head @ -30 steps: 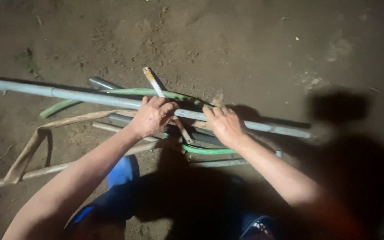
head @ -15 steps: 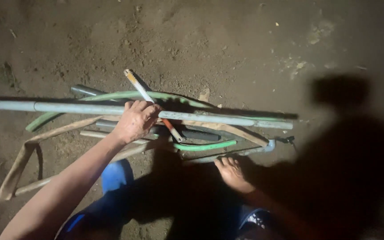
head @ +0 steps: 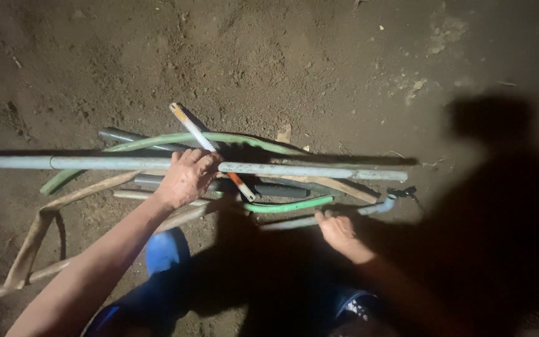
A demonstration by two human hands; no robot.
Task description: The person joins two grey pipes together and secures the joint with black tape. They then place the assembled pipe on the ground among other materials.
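Tan strap (head: 38,224) loose at left, left hand (head: 185,178) closed over the long grey pipe (head: 294,170) atop the unsorted pile, right hand (head: 338,231) fingertips on near pale tube (head: 301,222), grip unclear.

The left hand (head: 187,178) reaches forward from the lower left on an outstretched bare arm, knuckles up, its fingers (head: 206,161) curled downward in a grip. The right hand (head: 338,229) sits lower and nearer, palm down, fingers extended forward, loosely spread.
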